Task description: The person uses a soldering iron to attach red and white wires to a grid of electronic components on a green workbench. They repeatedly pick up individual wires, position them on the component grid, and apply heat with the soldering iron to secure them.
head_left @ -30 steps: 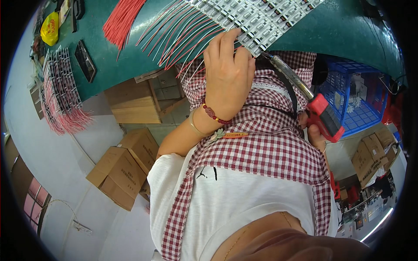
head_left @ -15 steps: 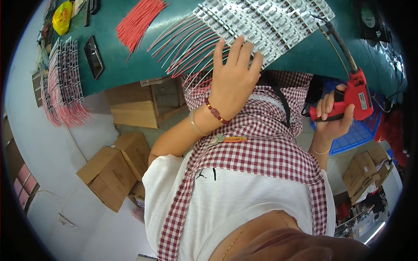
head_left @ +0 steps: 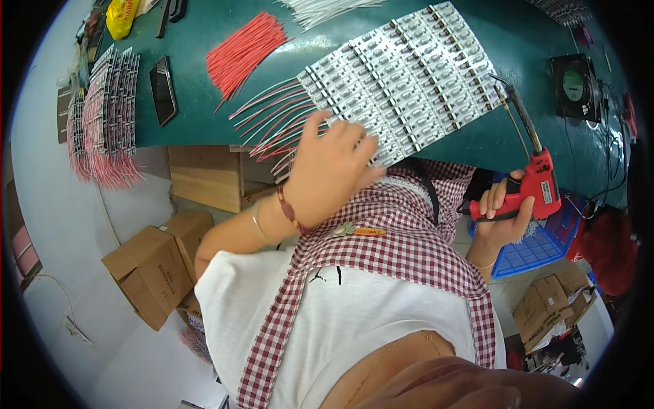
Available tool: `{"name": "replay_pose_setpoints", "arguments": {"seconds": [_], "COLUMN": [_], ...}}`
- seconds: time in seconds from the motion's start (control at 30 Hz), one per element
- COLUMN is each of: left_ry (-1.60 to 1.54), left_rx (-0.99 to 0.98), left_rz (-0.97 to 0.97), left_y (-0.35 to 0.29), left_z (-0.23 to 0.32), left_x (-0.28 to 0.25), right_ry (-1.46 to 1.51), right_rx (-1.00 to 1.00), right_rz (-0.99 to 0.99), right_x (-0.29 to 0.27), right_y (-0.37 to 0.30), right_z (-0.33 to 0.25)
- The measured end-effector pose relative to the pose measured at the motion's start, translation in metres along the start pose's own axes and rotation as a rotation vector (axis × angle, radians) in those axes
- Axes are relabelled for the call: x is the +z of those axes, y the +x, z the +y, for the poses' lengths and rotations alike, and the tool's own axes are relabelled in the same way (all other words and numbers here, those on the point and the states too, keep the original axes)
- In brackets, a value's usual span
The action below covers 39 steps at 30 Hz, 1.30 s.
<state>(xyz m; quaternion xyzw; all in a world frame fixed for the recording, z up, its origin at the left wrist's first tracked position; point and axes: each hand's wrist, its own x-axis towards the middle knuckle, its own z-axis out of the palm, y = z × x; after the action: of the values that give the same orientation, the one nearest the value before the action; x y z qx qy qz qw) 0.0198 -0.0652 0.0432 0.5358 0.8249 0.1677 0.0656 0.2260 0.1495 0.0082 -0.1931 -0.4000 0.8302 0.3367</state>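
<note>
So my left hand (head_left: 337,163) is around the middle of the frame, over the lower left edge of a big silver-white panel of small circuit boards (head_left: 409,75). Fingers are loosely bent and a bit apart, but they're blurry, so I can't tell if I'm pinching anything. The panel lies tilted on the dark green tabletop (head_left: 194,126), upper middle of the frame, with thin red and white wires (head_left: 286,128) fanning off its left edge.

My right hand (head_left: 504,211), right side of the frame, is wrapped around the handle of a red and black pistol-shaped soldering gun (head_left: 543,184). Its dark metal barrel (head_left: 523,109) points up and left, tip right by the panel's right corner. Can't tell if it's touching.

Other stuff: a bundle of loose red wires (head_left: 246,51) left of the panel, a pile of white wires (head_left: 327,8) at the top edge, a black phone (head_left: 163,91) upper left, and a blue plastic basket (head_left: 524,260) lower right, below the soldering gun.
</note>
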Motion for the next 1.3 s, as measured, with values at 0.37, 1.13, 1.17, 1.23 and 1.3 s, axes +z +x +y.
{"name": "replay_pose_setpoints", "arguments": {"seconds": [0.37, 1.13, 1.17, 1.23, 1.3], "left_ry": [0.468, -0.366, -0.156, 0.039, 0.104], "left_rx": [0.018, -0.060, -0.004, -0.196, -0.265], "left_rz": [0.421, 0.811, 0.769, 0.452, 0.291], "left_y": [0.171, 0.152, 0.157, 0.167, 0.176], "left_z": [-0.127, -0.116, -0.114, -0.110, -0.120], "left_x": [0.028, 0.025, 0.021, 0.022, 0.031], "right_ry": [-0.024, 0.028, 0.020, 0.030, 0.048], "right_rx": [-0.092, -0.063, -0.068, -0.058, -0.047], "right_rz": [-0.021, -0.068, -0.068, -0.068, -0.084], "right_x": [0.013, 0.025, 0.026, 0.025, 0.025], "right_y": [0.000, 0.012, 0.012, 0.013, 0.014], "right_z": [-0.011, -0.008, -0.008, -0.007, -0.007]}}
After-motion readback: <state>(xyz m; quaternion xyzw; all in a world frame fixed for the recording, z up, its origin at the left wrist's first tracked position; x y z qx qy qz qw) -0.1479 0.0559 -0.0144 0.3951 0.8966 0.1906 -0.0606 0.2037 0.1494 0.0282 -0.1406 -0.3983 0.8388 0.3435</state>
